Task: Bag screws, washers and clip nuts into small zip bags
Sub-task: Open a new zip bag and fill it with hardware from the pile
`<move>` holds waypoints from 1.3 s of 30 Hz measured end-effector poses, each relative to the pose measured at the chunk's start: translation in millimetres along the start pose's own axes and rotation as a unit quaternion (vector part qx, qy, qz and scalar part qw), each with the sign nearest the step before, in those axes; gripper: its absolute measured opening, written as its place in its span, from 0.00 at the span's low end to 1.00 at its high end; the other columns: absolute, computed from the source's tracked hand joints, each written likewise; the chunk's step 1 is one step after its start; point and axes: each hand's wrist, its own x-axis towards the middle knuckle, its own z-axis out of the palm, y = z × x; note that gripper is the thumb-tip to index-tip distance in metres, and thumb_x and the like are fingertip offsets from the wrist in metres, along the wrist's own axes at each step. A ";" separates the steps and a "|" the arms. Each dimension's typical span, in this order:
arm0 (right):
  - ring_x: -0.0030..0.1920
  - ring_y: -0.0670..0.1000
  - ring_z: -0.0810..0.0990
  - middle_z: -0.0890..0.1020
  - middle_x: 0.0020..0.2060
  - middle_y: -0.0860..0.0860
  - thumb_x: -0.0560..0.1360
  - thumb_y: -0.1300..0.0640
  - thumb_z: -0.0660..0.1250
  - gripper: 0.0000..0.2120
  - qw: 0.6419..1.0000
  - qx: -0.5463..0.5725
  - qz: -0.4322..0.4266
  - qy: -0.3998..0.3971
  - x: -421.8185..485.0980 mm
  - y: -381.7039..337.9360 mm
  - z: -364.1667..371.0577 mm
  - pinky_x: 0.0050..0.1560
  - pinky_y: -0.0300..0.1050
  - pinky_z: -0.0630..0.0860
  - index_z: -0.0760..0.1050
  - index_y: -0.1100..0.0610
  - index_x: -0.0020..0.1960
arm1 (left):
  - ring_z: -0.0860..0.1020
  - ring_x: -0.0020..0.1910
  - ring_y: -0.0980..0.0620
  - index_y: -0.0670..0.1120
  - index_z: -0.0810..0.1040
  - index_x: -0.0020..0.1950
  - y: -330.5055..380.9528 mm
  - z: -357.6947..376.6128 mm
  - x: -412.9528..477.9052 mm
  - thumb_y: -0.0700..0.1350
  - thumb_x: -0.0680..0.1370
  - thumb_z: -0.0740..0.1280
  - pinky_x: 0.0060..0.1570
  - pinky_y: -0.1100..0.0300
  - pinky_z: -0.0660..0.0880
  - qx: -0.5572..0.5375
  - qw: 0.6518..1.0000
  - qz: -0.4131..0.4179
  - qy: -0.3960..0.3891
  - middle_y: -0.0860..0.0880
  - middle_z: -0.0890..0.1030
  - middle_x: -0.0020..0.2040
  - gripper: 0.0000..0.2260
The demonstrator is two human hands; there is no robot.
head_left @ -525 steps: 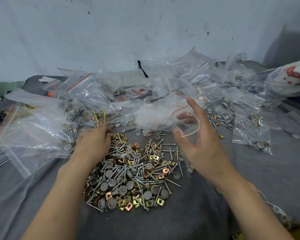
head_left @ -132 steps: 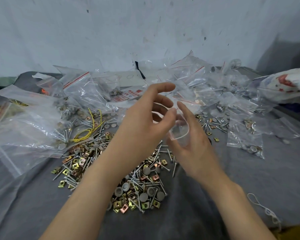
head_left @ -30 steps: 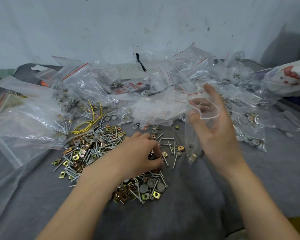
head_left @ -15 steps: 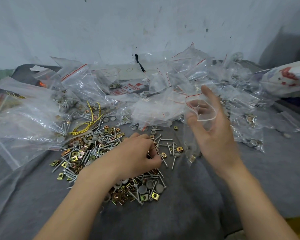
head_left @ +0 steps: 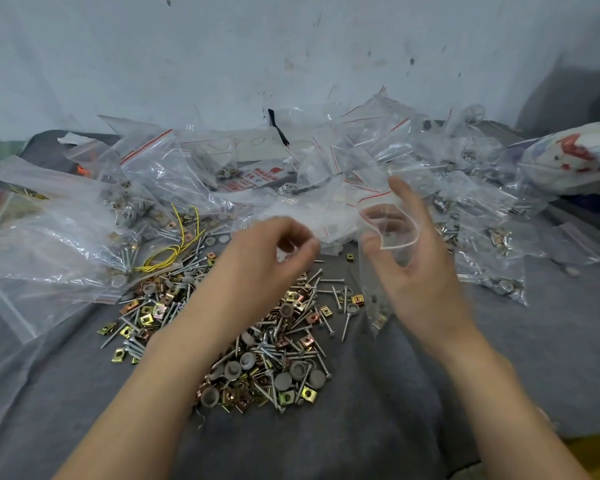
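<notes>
Dozens of filled bags (head_left: pixel 440 188) heaped along the back of the grey worktop (head_left: pixel 378 427) against the wall. Bigger clear bags (head_left: pixel 49 244) slumped at the left, with a loop of yellow wire (head_left: pixel 168 252) beside them. Red-printed packet (head_left: pixel 257 174) half buried behind; printed white sack (head_left: pixel 568 157) at the far right. Loose pile (head_left: pixel 274 348) of screws (head_left: pixel 329 280), grey washers (head_left: pixel 283 381) and brass clip nuts (head_left: pixel 309 393) spread in the middle, its near left part hidden under the left forearm.

Half a second on: left hand (head_left: pixel 267 261) up off the pile where it was digging, now level with the bag mouth. Right hand (head_left: pixel 426 278) barely shifted.

Small zip bag (head_left: pixel 392 230) pinched in the right hand, thumb at the near lip, forefinger straight up behind the red-lined far lip, mouth held in an open loop facing the left hand. Bag body hanging below the palm, a small brass piece blurred in its bottom corner. Left fingers (head_left: pixel 305 247) curled, tips bunched together just beside the mouth, apart from it. Too blurred to tell whether they grip a part.
</notes>
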 end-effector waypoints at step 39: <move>0.61 0.40 0.77 0.79 0.56 0.35 0.77 0.48 0.69 0.31 0.998 0.028 0.013 0.051 2.7 11.0 -18.5 0.59 0.40 0.72 0.62 0.45 0.78 | 0.76 0.59 0.43 0.48 0.80 0.58 -31.4 58.0 32.0 0.56 0.82 0.59 0.59 0.47 0.71 0.279 0.949 -0.130 -0.073 0.45 0.79 0.56 0.16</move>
